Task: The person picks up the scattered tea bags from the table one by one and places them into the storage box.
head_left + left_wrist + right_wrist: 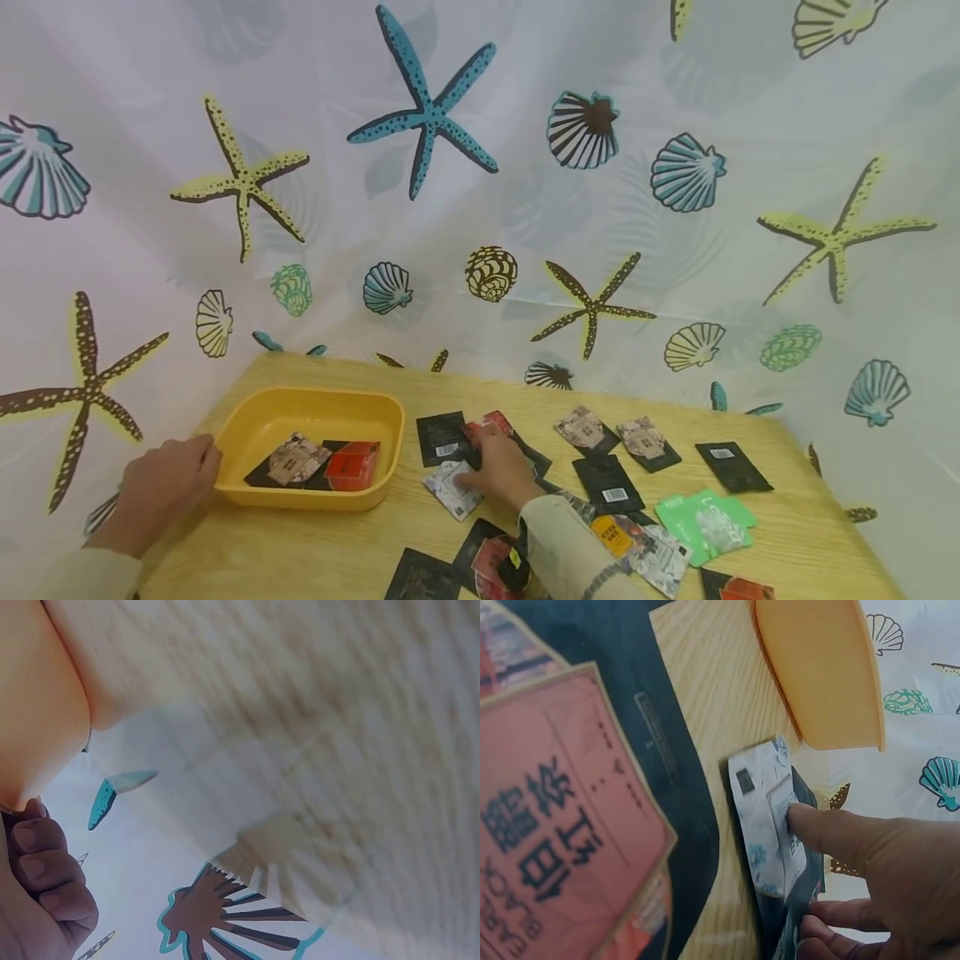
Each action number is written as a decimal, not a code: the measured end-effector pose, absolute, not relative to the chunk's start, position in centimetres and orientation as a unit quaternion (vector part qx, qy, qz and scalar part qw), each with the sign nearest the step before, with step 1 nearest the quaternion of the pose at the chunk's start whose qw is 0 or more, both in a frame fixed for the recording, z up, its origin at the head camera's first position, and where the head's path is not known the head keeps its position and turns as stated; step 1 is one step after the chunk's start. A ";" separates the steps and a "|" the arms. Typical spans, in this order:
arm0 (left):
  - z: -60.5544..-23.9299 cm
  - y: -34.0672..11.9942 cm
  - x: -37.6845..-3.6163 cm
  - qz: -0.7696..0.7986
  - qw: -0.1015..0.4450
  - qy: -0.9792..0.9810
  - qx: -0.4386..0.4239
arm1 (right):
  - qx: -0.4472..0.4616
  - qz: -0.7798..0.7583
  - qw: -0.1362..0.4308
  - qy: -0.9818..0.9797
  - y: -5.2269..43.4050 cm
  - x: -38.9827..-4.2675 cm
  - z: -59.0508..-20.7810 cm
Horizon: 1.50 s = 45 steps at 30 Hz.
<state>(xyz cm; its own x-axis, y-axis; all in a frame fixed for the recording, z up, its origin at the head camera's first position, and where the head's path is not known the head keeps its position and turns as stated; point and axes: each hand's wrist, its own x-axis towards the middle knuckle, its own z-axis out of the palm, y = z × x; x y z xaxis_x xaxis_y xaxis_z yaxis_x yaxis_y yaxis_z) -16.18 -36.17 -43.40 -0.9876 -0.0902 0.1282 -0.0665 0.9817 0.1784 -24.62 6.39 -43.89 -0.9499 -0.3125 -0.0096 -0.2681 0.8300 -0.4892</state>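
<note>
My left hand [201, 457] grips the left rim of a yellow tray [315, 398]. In the left wrist view its fingers [36, 859] curl beside the tray's wall [37, 712]. In the tray lie a patterned sachet [297, 457] and a red sachet [352, 464] on a black one. My right hand [468, 479] rests on a white sachet [448, 493] just right of the tray. The right wrist view shows its thumb on the white sachet [761, 817] and its fingers [840, 913] curled at the sachet's end, pinching it, with the tray [825, 667] beyond.
Several sachets lie scattered over the wooden table [300, 550]: black ones [606, 483], green ones [705, 517] and a patterned one [581, 427]. A large red sachet [562, 825] lies close to my right wrist. A seashell-printed curtain [480, 208] surrounds the table.
</note>
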 end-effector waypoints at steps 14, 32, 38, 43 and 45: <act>-43.9 -36.0 -16.0 -0.099 0.048 -0.992 0.055 | -0.129 -0.261 0.005 0.957 6.5 -24.3 -43.9; -43.7 -36.1 -16.0 -0.091 0.071 -0.992 0.053 | -0.157 -0.315 -0.035 0.935 6.4 -23.9 -41.2; -43.4 -36.1 -16.0 -0.096 0.065 -0.992 0.053 | -0.133 -0.448 0.038 0.883 6.6 -24.6 -40.2; -43.4 -36.3 -16.1 -0.101 0.062 -0.992 0.049 | -0.075 -0.541 0.086 0.834 6.6 -24.9 -39.4; -43.5 -36.3 -16.1 -0.104 0.061 -0.992 0.047 | -0.059 -0.563 0.084 0.820 6.4 -24.9 -39.1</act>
